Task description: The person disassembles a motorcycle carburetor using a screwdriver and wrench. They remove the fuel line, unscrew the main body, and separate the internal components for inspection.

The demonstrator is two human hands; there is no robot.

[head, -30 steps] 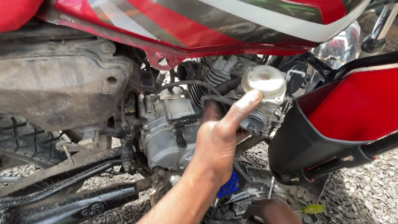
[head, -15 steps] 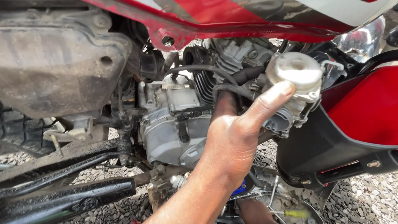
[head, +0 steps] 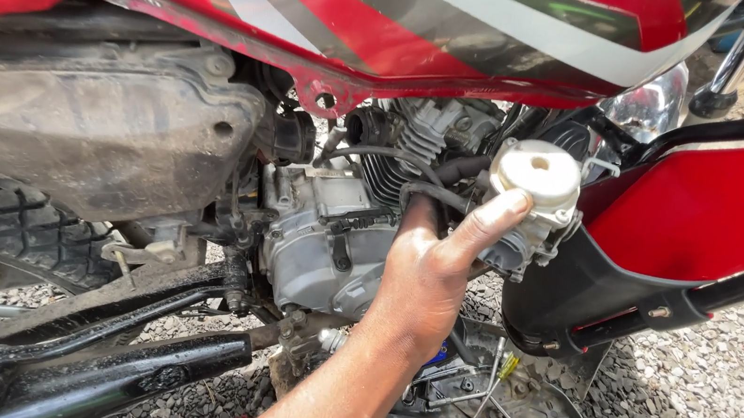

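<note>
1. The grey cast-metal carburettor with a round cream-white cap (head: 532, 200) sits clear of the engine, level with the cylinder fins and just under the lower edge of the red fuel tank with grey stripes (head: 433, 18). It is held up in the open gap between the engine and the red side panel with a black frame (head: 721, 214), which, in my judgement, keeps it clear of both for handling.

2. The left hand (head: 430, 278) reaches up from below. Its thumb is pressed against the lower rim of the white cap; the other fingers are curled round the far side of the body and mostly hidden. The grip is closed on the carburettor, moderately tight by the look of it.

3. A black rubber hose (head: 388, 156) loops from the engine side toward the carburettor; whether it is attached there cannot be seen.

4. Condition of the part: the cap is pale, matt and slightly soiled, with a small hole at its centre. The metal body below is dull grey, with small fittings at the right.

5. The silver engine casing (head: 315, 249) stands just left of the wrist, dusty and oil-stained.

6. At the bottom edge of the view, a rounded form may be the right hand or a knee; its fingers are not visible. Loose hand tools (head: 486, 393) lie on a grey tray on the gravel.
</note>
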